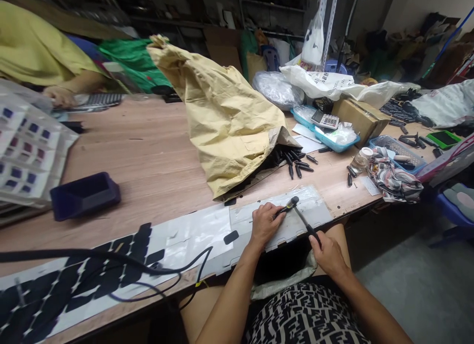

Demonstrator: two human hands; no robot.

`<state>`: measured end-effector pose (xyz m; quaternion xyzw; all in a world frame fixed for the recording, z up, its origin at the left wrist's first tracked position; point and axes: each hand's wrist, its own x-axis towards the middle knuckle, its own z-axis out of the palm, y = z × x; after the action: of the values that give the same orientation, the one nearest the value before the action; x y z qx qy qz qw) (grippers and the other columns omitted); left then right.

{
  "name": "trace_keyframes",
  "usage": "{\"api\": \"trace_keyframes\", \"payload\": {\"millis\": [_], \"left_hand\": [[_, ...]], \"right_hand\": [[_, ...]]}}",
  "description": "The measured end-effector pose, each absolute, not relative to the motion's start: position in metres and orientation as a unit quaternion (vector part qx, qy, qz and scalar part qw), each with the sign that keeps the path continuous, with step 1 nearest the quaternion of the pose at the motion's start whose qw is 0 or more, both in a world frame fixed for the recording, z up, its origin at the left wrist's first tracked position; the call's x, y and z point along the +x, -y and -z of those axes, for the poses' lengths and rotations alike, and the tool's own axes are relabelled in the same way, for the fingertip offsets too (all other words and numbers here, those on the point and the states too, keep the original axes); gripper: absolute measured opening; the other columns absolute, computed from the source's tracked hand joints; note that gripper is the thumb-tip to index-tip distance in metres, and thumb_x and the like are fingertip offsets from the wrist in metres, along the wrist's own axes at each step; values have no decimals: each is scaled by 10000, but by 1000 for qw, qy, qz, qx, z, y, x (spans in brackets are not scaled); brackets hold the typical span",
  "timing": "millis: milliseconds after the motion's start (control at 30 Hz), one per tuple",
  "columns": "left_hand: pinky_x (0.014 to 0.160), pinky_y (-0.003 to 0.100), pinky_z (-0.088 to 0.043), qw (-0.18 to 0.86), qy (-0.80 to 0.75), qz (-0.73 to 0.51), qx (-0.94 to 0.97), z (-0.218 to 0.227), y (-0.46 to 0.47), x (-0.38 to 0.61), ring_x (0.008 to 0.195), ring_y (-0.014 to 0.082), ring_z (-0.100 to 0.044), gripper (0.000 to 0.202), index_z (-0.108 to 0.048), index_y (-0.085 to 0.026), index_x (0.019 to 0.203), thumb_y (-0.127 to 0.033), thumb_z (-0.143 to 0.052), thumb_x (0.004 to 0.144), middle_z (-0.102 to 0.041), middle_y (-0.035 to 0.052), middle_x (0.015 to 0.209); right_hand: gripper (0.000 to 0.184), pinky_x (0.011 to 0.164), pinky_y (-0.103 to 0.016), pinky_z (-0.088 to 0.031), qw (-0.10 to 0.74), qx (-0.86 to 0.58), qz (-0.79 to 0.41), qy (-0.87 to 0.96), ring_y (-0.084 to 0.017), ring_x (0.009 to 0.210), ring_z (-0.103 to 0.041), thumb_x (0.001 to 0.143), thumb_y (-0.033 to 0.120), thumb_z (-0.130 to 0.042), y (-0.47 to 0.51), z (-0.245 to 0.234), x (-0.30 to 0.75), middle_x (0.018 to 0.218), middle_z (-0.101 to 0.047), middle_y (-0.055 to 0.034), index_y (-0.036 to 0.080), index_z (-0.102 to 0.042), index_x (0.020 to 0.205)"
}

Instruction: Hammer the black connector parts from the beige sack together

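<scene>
Pins a slim black piece (pixel 282 211) on the pale board (pixel 313 209) with the left hand (pixel 265 223) closed around it, seemingly for steadiness; clasps a small hammer (pixel 304 219) by its handle in the right hand (pixel 329 251), probably keeping knuckles clear.

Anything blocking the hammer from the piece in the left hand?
Nothing visible. The hammer in the right hand has its head close to the dark piece in the left hand; contact is unclear.
</scene>
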<state>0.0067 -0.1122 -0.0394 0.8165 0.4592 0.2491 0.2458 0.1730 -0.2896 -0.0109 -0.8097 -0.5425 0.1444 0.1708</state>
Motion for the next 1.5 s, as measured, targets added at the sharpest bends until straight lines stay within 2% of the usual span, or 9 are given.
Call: {"api": "trace_keyframes", "payload": {"millis": [133, 300, 433, 600, 800, 1100, 1233, 1367, 1500], "left_hand": [[851, 392, -378, 251, -460, -249, 814, 41, 112, 6, 936, 232, -586, 218, -750, -293, 1033, -379, -632, 871, -678, 31, 930], [881, 404, -377, 271, -443, -251, 817, 38, 111, 4, 936, 235, -585, 211, -753, -294, 1015, -386, -640, 863, -686, 29, 930], [906, 419, -389, 319, -401, -258, 819, 31, 118, -3, 936, 235, -576, 221, -762, -284, 992, -411, -642, 857, -688, 38, 941], [925, 416, -421, 390, -294, -220, 844, 18, 144, -19, 993, 251, -546, 221, -769, -291, 942, -450, -639, 859, -668, 60, 974], [939, 421, -436, 414, -276, -189, 846, 7, 150, -24, 1016, 261, -538, 247, -764, -276, 921, -474, -729, 777, -650, 66, 1013], [702, 292, -453, 417, -508, -331, 677, 12, 63, 56, 728, 175, -589, 345, -718, -181, 926, -493, -652, 796, -653, 25, 791], [777, 315, -451, 344, -590, -298, 667, 15, 23, 104, 846, 216, -619, 316, -687, -198, 1000, -430, -660, 787, -669, 29, 839], [868, 398, -434, 270, -646, -273, 660, 26, 10, 128, 1028, 301, -597, 261, -673, -233, 997, -387, -665, 787, -693, 91, 1017], [860, 406, -428, 250, -650, -281, 660, 37, 9, 129, 1022, 298, -588, 171, -689, -262, 942, -350, -623, 811, -676, 81, 1046]], "right_hand": [[327, 616, -258, -314, 176, -853, -109, 478, -184, 696, -609, 1012, 410, -412, 286, 10, 198, 764, -658, -54, 199, -619, 873], [322, 635, -263, -312, 115, -892, -117, 422, -187, 735, -633, 1035, 371, -399, 282, 10, 219, 856, -679, -89, 176, -632, 927], [326, 644, -266, -312, 107, -896, -115, 415, -185, 767, -644, 1043, 353, -386, 281, 14, 219, 936, -694, -112, 164, -642, 973], [329, 654, -268, -311, 117, -892, -118, 421, -185, 784, -641, 1043, 354, -389, 282, 19, 219, 936, -695, -106, 162, -647, 974], [323, 660, -264, -315, 124, -893, -117, 416, -176, 781, -625, 1047, 343, -379, 282, 22, 218, 914, -669, -92, 162, -634, 966], [296, 656, -261, -318, 146, -889, -114, 418, -170, 783, -596, 1036, 334, -395, 284, 26, 215, 897, -627, -74, 167, -630, 965], [295, 654, -259, -322, 163, -883, -102, 429, -175, 800, -587, 1031, 332, -398, 285, 26, 214, 877, -622, -68, 174, -630, 937], [284, 675, -259, -337, 172, -880, -102, 430, -182, 829, -594, 1028, 328, -408, 286, 24, 211, 901, -632, -73, 175, -627, 930], [276, 678, -265, -340, 173, -883, -111, 422, -179, 815, -599, 1031, 321, -407, 286, 22, 209, 926, -640, -77, 174, -623, 943]]}}
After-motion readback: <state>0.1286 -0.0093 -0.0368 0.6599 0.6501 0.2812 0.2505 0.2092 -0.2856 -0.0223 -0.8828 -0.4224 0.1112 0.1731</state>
